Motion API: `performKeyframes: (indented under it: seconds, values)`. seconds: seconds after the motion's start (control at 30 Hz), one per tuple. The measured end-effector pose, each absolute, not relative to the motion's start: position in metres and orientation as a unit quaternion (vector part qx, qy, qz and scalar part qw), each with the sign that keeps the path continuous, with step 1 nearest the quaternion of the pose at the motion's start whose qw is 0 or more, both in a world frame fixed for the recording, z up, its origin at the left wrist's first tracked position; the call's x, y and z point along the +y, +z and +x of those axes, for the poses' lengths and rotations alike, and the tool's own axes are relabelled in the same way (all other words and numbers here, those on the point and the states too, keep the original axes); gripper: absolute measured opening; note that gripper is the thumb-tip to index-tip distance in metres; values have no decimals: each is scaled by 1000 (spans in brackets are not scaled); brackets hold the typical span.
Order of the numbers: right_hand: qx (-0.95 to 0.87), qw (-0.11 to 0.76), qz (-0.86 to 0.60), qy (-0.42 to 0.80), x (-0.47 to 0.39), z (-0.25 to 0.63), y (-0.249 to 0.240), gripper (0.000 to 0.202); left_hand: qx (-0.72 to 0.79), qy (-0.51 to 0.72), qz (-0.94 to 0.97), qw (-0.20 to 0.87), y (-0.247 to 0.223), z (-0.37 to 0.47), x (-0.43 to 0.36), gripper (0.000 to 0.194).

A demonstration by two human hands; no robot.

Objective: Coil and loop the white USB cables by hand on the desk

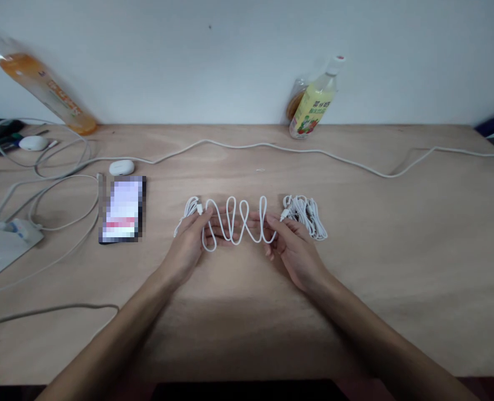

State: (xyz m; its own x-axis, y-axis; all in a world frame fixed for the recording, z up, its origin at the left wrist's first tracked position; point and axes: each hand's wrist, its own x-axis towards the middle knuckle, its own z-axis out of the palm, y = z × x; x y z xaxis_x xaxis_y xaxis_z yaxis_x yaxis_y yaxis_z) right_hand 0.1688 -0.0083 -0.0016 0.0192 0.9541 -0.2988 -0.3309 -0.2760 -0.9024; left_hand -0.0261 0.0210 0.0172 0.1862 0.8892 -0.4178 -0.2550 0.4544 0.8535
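A white cable (244, 221) with a plug at each end hangs in wavy loops between my hands, over the wooden table (397, 234). My left hand (191, 238) holds its left end, the thumb beside one plug and the fingers behind the loops. The right end, with the other plug, is in my right hand (293, 245), thumb on top and fingers below. Just beyond my left hand lies a small bundle of white cable (188, 208). A larger group of coiled white cables (309, 216) lies beyond and right of my right hand.
A phone (123, 209) and a white earbud case (121, 167) lie at the left, near tangled cables and a power strip (19, 228). One long white cord (267, 145) crosses behind. An orange bottle (48, 92) and a yellow bottle (313, 103) stand by the wall.
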Motion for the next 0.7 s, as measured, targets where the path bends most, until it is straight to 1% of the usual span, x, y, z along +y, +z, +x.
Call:
performKeyframes:
  seconds: [0.2, 0.4, 0.7]
  values:
    - [-312, 511, -499, 626, -9, 168, -2, 39, 493, 407, 325, 697, 17, -26, 21, 47]
    - [-316, 509, -499, 626, -8, 170, -3, 36, 497, 402, 331, 694, 18, -26, 21, 41]
    - [-322, 507, -501, 624, -9, 170, -4, 35, 495, 408, 323, 696, 17, -26, 21, 41]
